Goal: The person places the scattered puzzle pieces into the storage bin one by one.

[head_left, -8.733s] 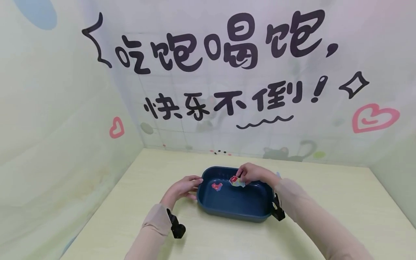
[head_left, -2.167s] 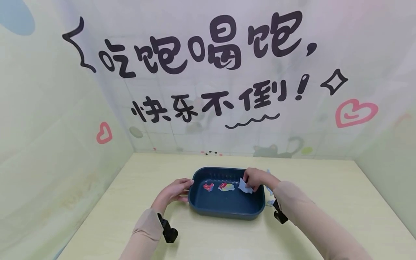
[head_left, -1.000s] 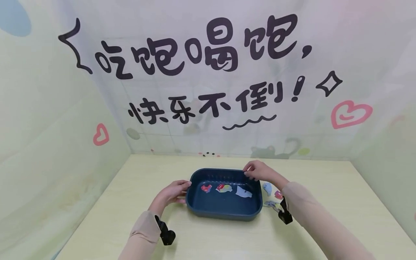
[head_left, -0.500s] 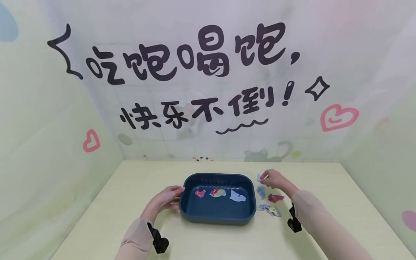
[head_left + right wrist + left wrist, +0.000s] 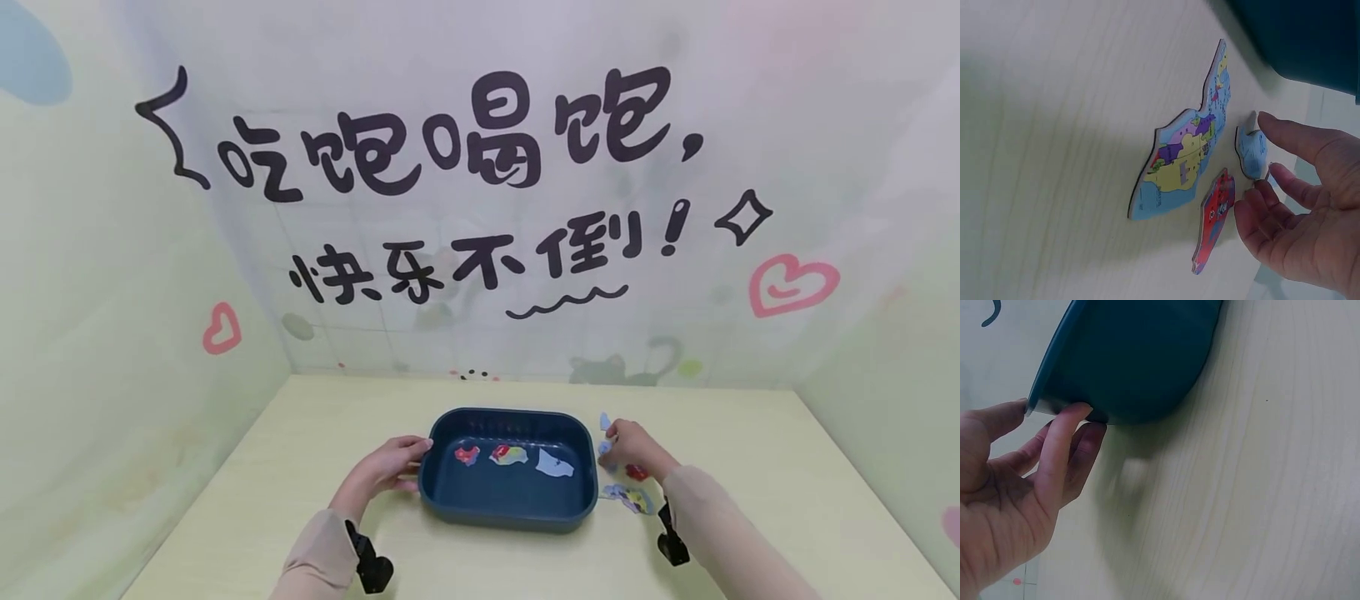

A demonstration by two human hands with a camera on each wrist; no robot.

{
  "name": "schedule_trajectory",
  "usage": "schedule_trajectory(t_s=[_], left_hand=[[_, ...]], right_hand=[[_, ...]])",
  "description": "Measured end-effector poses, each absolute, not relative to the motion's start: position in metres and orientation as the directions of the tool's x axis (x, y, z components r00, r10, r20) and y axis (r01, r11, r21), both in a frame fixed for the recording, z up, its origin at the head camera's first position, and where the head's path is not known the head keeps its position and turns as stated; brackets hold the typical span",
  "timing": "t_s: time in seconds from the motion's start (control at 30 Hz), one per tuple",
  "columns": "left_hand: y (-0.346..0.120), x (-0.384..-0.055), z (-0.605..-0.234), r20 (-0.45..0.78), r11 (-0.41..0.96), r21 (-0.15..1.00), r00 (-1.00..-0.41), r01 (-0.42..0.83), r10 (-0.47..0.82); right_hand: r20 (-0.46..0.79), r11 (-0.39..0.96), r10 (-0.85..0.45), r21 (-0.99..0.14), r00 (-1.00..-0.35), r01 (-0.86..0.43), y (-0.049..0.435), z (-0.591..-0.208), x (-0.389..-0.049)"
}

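Left hand (image 5: 384, 467) grips the tray (image 5: 510, 502); three pieces (image 5: 509, 455) lie inside, four outside.
The right hand (image 5: 634, 446) sets thumb and finger about a blue piece (image 5: 1251, 154); pinched or not, I cannot tell. Beyond it, a second blue piece (image 5: 605, 422) is mostly hidden in the right wrist view; nearer the wrist, a map piece (image 5: 1179, 159) and red piece (image 5: 1215, 209).

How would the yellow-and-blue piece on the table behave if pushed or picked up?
The yellow-and-blue piece probably stays stiff; its visible edge suggests thin board. Lying flat, it should slide rather than roll. Its narrow end may be fragile.
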State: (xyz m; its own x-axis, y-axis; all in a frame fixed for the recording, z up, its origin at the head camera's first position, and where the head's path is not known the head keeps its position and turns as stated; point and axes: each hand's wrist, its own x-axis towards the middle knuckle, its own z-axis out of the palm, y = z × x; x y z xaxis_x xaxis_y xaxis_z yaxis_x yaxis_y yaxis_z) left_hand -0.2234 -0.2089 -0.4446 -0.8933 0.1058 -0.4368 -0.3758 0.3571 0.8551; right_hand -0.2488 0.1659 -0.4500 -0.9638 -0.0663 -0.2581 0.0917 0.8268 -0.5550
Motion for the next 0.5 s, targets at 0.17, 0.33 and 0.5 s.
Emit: schedule_trajectory(t_s=[0.17,0.33,0.5], left_hand=[[-0.2076,-0.2247,-0.4479,-0.433,0.348,0.858,-0.896,-0.378,0.094],[-0.2072,-0.2231,-0.4471,-0.429,0.353,0.858,-0.898,-0.373,0.094],[-0.2077,-0.2230,-0.4479,-0.423,0.346,0.863,-0.901,-0.368,0.095]], right_hand=[[-0.236,0.839,-0.063,-0.538,-0.970,0.077,0.1637,-0.4542,-0.2494],[-0.267,0.835,-0.043,-0.539,-0.963,0.112,0.1625,-0.4552,-0.2491],[-0.290,0.825,-0.030,-0.548,-0.956,0.141,0.1597,-0.4547,-0.2491]])
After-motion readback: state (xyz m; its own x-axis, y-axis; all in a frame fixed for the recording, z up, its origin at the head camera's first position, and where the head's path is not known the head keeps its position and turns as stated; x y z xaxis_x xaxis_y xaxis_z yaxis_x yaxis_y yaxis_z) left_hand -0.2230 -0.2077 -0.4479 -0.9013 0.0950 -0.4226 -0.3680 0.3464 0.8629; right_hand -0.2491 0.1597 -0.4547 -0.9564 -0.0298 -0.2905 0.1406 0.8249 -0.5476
